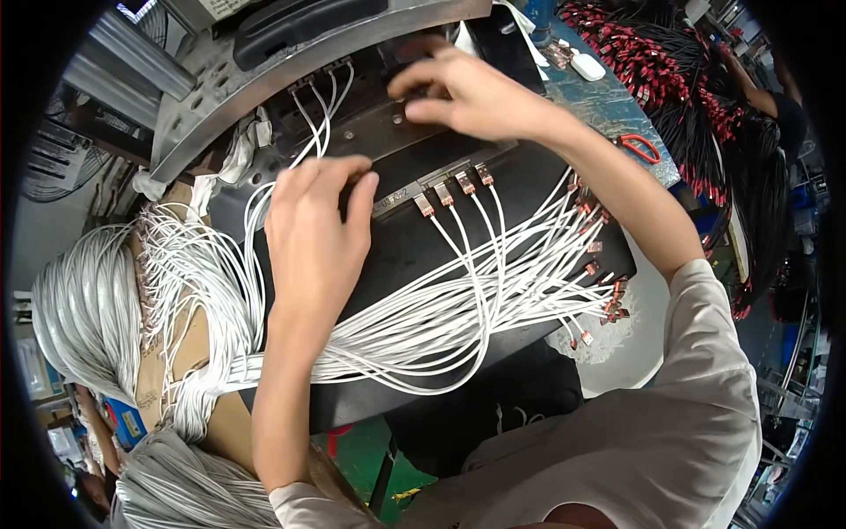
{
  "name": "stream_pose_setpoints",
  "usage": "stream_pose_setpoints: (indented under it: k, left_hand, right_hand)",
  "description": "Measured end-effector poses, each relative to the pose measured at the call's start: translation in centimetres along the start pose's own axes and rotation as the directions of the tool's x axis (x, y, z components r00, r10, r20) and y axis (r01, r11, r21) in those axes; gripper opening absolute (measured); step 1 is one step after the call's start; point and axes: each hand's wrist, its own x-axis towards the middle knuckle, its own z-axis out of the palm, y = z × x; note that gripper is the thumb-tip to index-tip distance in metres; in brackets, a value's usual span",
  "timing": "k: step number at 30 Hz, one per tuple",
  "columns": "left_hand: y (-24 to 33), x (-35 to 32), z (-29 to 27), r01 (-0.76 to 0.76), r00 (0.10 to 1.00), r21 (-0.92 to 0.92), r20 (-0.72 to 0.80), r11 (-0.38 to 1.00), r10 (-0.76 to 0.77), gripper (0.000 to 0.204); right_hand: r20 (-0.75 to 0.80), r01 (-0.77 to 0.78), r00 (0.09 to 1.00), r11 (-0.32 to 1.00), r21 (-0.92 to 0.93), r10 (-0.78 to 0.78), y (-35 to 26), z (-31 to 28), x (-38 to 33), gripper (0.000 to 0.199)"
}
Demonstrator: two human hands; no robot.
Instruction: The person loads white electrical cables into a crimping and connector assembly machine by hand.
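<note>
My left hand is over the black work surface, thumb and forefinger apart, with nothing visible between them. Its other fingertips are hidden. White cables pass behind it and run up to connectors under the machine's curved metal edge. My right hand hovers at the machine's dark metal bed, fingers bent and thumb apart; I see nothing held. Between the hands and my body, several white cables end in metal-and-orange connectors lined up along a metal strip. A thick bundle of white cables lies nearer me.
Coiled grey-white cables are heaped at left beside cardboard. At right are red-handled scissors on a blue table, a pale bin with white scraps, and black cables with red ends. Other people are partly visible.
</note>
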Motion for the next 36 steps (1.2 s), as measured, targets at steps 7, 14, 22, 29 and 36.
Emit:
stream_pose_setpoints:
  k: [7, 14, 22, 29, 36]
  left_hand:
    - [-4.5, 8.5, 5.1, -0.173, 0.916, 0.614, -0.187, 0.77, 0.355, 0.039]
    - [-3.4, 7.9, 3.8, -0.155, 0.948, 0.365, -0.206, 0.918, 0.242, 0.013]
    - [-10.3, -5.0, -11.3, 0.031, 0.854, -0.372, -0.472, 0.928, -0.218, 0.018]
    - [-1.6, -6.4, -4.6, -0.051, 0.963, 0.448, -0.215, 0.893, 0.163, 0.032]
    - [3.9, -9.1, 0.2, -0.291, 0.956, 0.172, 0.018, 0.941, 0.293, 0.041]
  right_hand:
    - [-0.031, -0.117, 0.99, 0.922, 0.369, 0.138, 5.8, 1.5, 9.2, 0.027]
    - [-0.195, 0.013, 0.98, 0.994, -0.11, -0.035, 5.7, 2.8, 8.3, 0.026]
    - [-0.031, -0.119, 0.993, 0.939, -0.321, 0.115, 0.3, -2.7, -2.7, 0.02]
    - [0.309, -0.199, 0.933, 0.98, 0.012, 0.186, -4.7, -4.2, -0.7, 0.018]
    - [0.561, -0.295, 0.797, 0.954, 0.04, 0.223, -2.7, -9.8, -5.8, 0.015]
